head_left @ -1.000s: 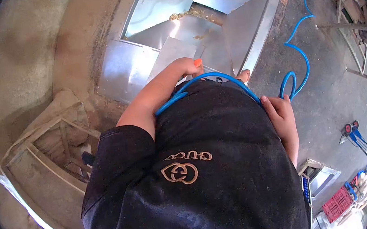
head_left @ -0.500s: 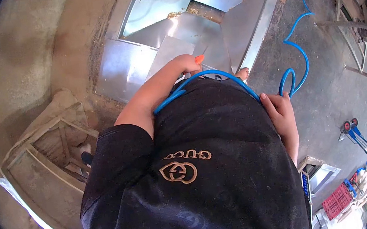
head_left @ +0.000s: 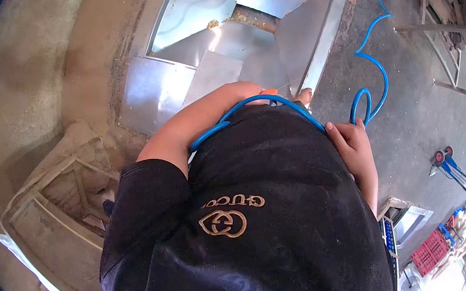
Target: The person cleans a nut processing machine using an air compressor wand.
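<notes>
Blue hose (head_left: 259, 98), 1 of it, arches across the front of the black shirt (head_left: 294, 244) and trails away over the concrete floor (head_left: 410, 91). There are 2 hands: the left hand (head_left: 248, 91) closes around 1 orange tool (head_left: 269, 91), and the right hand (head_left: 353, 143) is curled around the hose at the side of the shirt. Ahead sits 1 metal hopper (head_left: 300, 29); off to the right are 1 hand truck (head_left: 456, 172) with 2 red wheels and 1 red crate (head_left: 429, 252).

The hose is bright, smooth and slightly glossy, with 1 upright loop just beyond the right hand and loose waves farther out. Its far end shrinks into a small tangle near some metal framing (head_left: 440, 27).

The left palm and most of the orange tool are hidden, the hose's join to it cannot be made out, and only part of 1 bare foot (head_left: 305, 96) shows.
</notes>
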A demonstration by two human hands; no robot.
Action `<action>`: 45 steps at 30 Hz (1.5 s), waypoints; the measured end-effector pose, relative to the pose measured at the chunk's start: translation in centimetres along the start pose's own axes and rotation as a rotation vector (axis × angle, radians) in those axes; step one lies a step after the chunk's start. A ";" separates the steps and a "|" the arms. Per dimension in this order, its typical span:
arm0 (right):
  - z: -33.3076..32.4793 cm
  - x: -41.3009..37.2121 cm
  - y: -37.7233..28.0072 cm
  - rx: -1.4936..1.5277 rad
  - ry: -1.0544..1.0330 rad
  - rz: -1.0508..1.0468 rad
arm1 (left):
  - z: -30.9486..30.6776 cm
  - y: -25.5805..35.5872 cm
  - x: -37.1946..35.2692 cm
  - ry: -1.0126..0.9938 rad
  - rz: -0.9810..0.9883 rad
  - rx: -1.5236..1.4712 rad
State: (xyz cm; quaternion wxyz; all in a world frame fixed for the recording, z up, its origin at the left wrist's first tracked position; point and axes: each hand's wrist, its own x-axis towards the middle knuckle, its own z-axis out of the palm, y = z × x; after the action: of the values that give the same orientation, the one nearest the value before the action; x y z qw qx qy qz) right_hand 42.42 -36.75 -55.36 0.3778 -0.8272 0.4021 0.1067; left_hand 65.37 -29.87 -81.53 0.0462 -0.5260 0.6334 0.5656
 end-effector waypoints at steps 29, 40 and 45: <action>1.7 0.5 -1.0 0.045 0.060 -0.061 | 7.8 -10.6 5.1 0.332 -0.097 -0.113; 1.0 2.5 -1.2 -0.037 -0.006 -0.124 | 6.2 -9.6 2.7 0.363 -0.303 -0.381; 0.5 2.6 -1.5 -0.057 0.013 -0.130 | 5.2 -8.9 1.7 0.363 -0.394 -0.488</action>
State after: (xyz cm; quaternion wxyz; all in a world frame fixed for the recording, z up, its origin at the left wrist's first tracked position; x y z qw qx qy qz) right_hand 45.36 -37.30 -56.17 0.3574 -0.8627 0.3468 0.0879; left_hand 68.26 -25.25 -90.48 -0.0861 -0.7254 0.3641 0.5778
